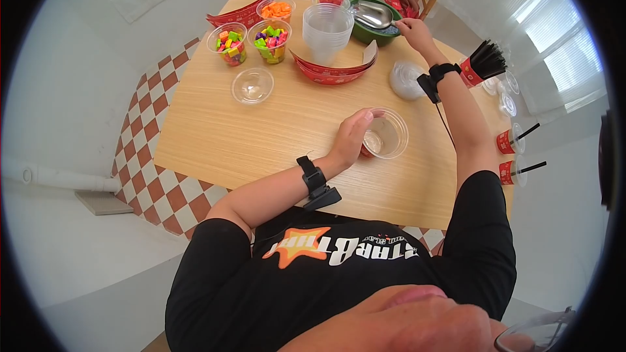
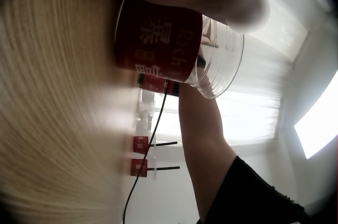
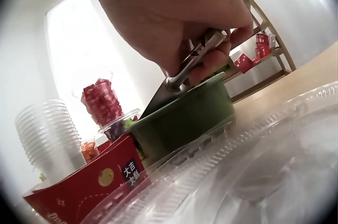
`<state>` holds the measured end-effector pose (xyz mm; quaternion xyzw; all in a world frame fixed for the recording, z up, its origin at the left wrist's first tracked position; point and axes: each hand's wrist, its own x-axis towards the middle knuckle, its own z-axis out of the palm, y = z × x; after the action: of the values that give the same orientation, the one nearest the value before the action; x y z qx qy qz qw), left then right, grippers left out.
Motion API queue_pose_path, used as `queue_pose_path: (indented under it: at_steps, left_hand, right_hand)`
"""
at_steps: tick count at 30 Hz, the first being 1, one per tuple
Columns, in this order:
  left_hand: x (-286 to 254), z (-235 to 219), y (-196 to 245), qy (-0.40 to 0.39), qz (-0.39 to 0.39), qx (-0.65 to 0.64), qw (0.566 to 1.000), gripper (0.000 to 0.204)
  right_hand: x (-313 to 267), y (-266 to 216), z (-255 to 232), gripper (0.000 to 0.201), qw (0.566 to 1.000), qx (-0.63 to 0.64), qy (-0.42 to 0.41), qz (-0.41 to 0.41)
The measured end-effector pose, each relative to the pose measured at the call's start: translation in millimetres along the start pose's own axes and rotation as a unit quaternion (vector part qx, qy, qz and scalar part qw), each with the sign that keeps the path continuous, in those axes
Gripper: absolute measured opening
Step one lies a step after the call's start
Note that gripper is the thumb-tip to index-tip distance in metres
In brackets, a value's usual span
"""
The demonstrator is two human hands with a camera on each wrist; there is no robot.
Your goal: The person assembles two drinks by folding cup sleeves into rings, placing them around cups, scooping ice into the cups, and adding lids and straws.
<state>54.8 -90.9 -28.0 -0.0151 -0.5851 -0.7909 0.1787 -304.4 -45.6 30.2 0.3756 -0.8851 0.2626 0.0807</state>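
Observation:
My left hand (image 1: 352,138) holds a clear plastic cup (image 1: 396,135) with a red paper sleeve, upright near the front of the table. Nothing shows inside the cup apart from its bare bottom. In the left wrist view, the sleeve (image 2: 158,39) carries white lettering. At the far right, my right hand (image 1: 419,36) grips the handle of a metal scoop (image 1: 373,14). The scoop's head dips into a green bowl (image 3: 185,121), its tip hidden behind the wall in the right wrist view. What lies in the bowl is mostly covered by the scoop.
Stacked clear cups (image 1: 326,29) stand behind red paper trays (image 1: 332,75). Cups of colourful wrapped pieces (image 1: 269,39) are at the back left, beside a clear lid (image 1: 253,85). Stacked lids (image 1: 407,80) lie under the right forearm. Black straws (image 1: 486,62) stand at the right edge.

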Motion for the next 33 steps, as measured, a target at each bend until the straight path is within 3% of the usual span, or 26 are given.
queue_pose_path:
  at_steps: [2,6,12,14,18,20,23,24,26,29,33]
  left_hand:
    - [0.2,-1.3,0.7,-0.008,-0.006,0.010,1.000,0.051]
    - [0.6,-0.2,-1.6,-0.005,0.004,-0.005,1.000,0.047]
    - [0.6,-0.4,-3.9,0.003,0.002,-0.031,1.000,0.044]
    - [0.6,-0.6,-4.9,0.003,0.005,-0.027,1.000,0.043]
    - [1.1,0.5,-3.9,0.001,0.005,-0.049,0.999,0.042]
    - [-0.3,1.5,-1.3,0.005,0.007,-0.033,0.999,0.043]
    - [1.2,-0.6,-3.6,0.000,0.006,-0.031,0.999,0.042]
    - [1.8,-1.2,-5.8,-0.009,-0.001,-0.047,0.999,0.042]
    - [-0.1,-1.4,-7.4,-0.009,-0.009,-0.055,0.998,0.042]
    - [0.8,0.7,-3.1,-0.010,-0.010,-0.055,0.998,0.042]
    - [0.7,-1.8,-2.2,-0.020,0.003,-0.037,0.999,0.043]
  right_hand:
    - [0.8,5.4,0.5,0.034,0.993,0.090,-0.064,0.040]
    - [-14.4,8.2,-8.5,0.034,0.982,0.174,-0.046,0.065]
    - [-67.4,4.4,-72.6,0.034,0.983,0.170,-0.064,0.026]
    - [-100.0,-4.8,-97.6,0.033,0.967,0.250,-0.057,-0.011]
    - [-158.3,-31.1,-141.7,0.030,0.971,0.221,-0.092,0.011]
    - [-180.2,-43.5,-153.3,0.027,0.978,0.166,-0.110,-0.064]
    - [-194.7,-59.3,-160.4,0.026,0.983,0.123,-0.088,-0.108]
    - [-193.4,-56.6,-160.5,0.026,0.983,0.121,-0.086,-0.107]
    - [-179.3,-45.2,-153.5,0.028,0.985,0.145,-0.094,0.006]
    - [-135.4,-29.3,-119.8,0.031,0.984,0.171,-0.047,0.035]
    - [-83.1,-19.0,-72.0,0.032,0.976,0.200,-0.050,0.073]
